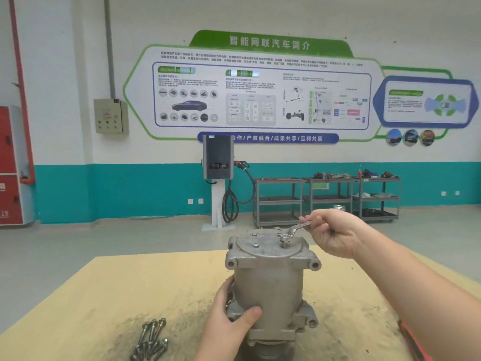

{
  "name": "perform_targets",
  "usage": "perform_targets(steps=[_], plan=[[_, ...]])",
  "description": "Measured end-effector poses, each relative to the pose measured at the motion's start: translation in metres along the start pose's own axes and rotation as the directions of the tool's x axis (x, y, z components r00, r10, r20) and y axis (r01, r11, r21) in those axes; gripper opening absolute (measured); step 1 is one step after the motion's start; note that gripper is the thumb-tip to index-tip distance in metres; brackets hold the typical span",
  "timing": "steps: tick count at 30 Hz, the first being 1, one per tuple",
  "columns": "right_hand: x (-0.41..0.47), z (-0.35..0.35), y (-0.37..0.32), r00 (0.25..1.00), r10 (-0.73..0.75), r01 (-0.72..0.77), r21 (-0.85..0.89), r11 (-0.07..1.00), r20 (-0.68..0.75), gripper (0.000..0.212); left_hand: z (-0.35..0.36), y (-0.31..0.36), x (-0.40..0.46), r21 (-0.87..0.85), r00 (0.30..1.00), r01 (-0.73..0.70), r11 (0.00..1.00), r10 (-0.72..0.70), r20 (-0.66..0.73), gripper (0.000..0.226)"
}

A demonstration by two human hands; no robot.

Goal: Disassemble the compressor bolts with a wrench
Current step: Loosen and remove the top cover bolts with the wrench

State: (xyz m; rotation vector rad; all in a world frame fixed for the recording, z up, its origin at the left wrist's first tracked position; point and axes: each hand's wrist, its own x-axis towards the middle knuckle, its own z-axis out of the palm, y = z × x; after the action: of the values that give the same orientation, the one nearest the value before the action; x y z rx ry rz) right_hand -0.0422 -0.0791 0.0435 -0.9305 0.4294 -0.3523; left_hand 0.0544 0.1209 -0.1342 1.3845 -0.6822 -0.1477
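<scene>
The compressor [269,282], a grey cast-metal cylinder, stands upright on the tabletop [104,295], near its front edge and about midway across. Its flat round top plate shows three empty bolt holes, and one bolt [284,239] stands in the fourth hole on the right side of the plate, its head raised above the surface. The ring end of a wrench [295,230] sits over that bolt head, and the handle slants up and to the right into the fingers of the right hand [335,231]. Those fingers are curled and pinch the far end of the wrench handle, with the hand held above and to the right of the compressor's top.

The left hand [229,319] grips the lower body of the compressor from the left: its thumb presses across the front of the casing and the other fingers wrap round the far side, out of sight.

To the left of the left hand's fingers, on the tabletop, lies a small heap of removed bolts [151,340], long-shanked and touching one another. By the right forearm, at the tabletop's right edge, a red object [413,342] shows in part; I cannot tell what it is.

Well beyond the fingers, against the far wall, stand a charging post [218,162] with a looped cable, and grey metal shelving carts [328,199] carrying assorted parts.
</scene>
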Motion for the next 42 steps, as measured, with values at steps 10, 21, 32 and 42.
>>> perform_targets(steps=[10,21,32,42], plan=[[-0.070,-0.008,0.079,0.314,-0.827,0.856,-0.517,0.033,0.467,0.026,0.001,0.001,0.000,-0.014,1.000,-0.014,1.000,0.014,0.007,0.072],[-0.002,0.116,0.025,0.835,-0.214,0.379,-0.811,-0.445,0.507,0.015,0.003,0.006,-0.001,-0.038,0.999,0.021,0.999,-0.020,0.041,0.084],[0.009,0.008,0.000,0.997,-0.028,0.017,-0.166,0.986,-0.066,0.013,0.001,0.003,0.001,-0.082,0.998,-0.017,0.996,0.022,0.060,0.089],[-0.072,0.014,0.088,0.236,-0.857,0.759,-0.637,-0.132,0.459,0.033,0.002,0.001,0.000,-0.107,0.998,0.011,0.994,-0.005,0.058,0.085]])
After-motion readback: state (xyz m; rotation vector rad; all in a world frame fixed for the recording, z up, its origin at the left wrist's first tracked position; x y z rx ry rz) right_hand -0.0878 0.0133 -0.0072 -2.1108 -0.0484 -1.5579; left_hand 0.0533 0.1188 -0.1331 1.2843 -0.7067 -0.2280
